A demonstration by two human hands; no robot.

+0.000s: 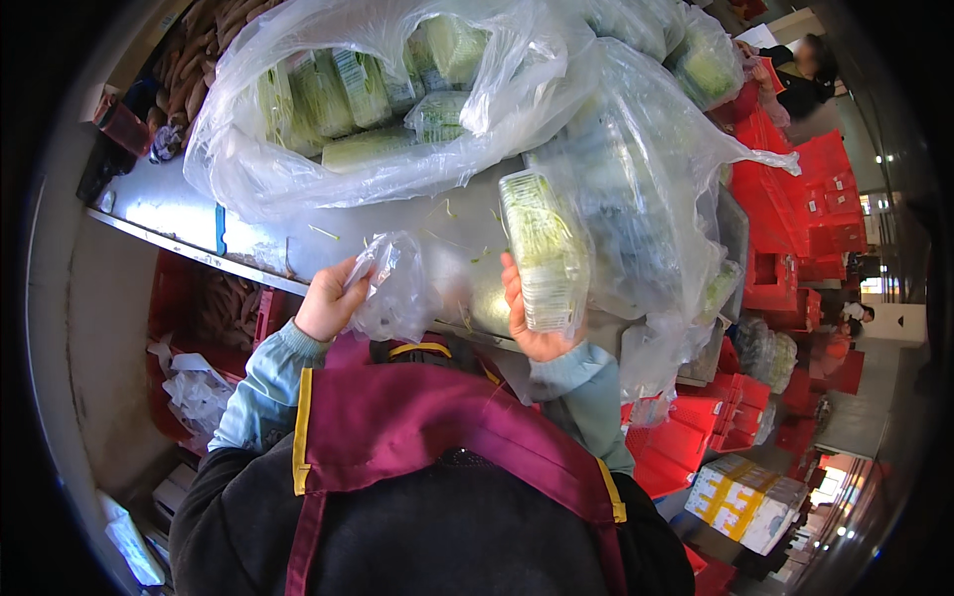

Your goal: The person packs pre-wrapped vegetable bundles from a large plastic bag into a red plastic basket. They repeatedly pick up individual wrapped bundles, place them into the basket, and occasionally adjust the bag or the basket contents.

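Observation:
My left hand (333, 299) pinches the edge of a clear plastic bag (391, 287), which hangs over the front edge of the metal table (373, 220). In my right hand (531, 320) lies a clear plastic tray of pale green sprouts (544, 257), held upright in front of the table, its lower end in the palm. Beyond both hands a large open plastic sack (477, 167) holds several similar packs of sprouts (361, 89). Loose sprout stems (324, 232) are scattered on the metal surface.
Another big clear sack (626, 201) of packs stands at the right. Red crates (797, 194) and a taped foam box (745, 499) are further right. Brown root vegetables (201, 52) lie at the upper left, more in a red crate (268, 320) below. A person (801, 74) is at the upper right.

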